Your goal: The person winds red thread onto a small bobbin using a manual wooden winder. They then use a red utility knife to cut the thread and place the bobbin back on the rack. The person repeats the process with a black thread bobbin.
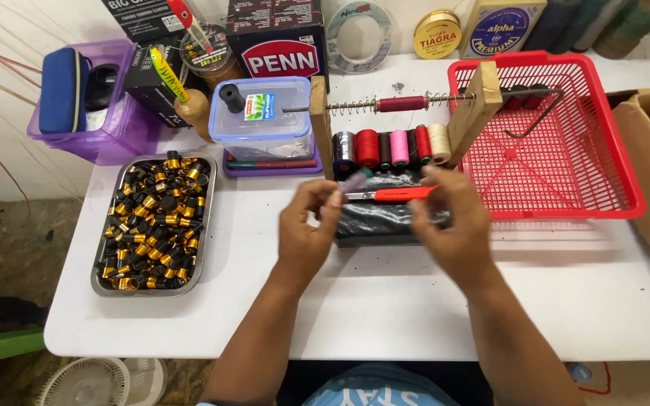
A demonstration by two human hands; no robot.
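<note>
Holding a thin red tool [393, 194] level above the white table [385, 301], both hands are working just in front of a wooden thread rack [400, 120]. The left hand [304, 233] is pinching the tool's pale tip between thumb and fingers; the right hand [457, 229] is pinching its far end, fingers curled. By my reading, the step in hand is pulling a cap off or readying the tool, and the next move is calling for a steady pull apart. Seven thread spools [393, 146] are sitting in one row on the rack, above a black bundle [385, 218]. One red basket [558, 143] is standing to the right, one steel tray [110, 278] of black-and-gold caps, too many to count, to the left.
</note>
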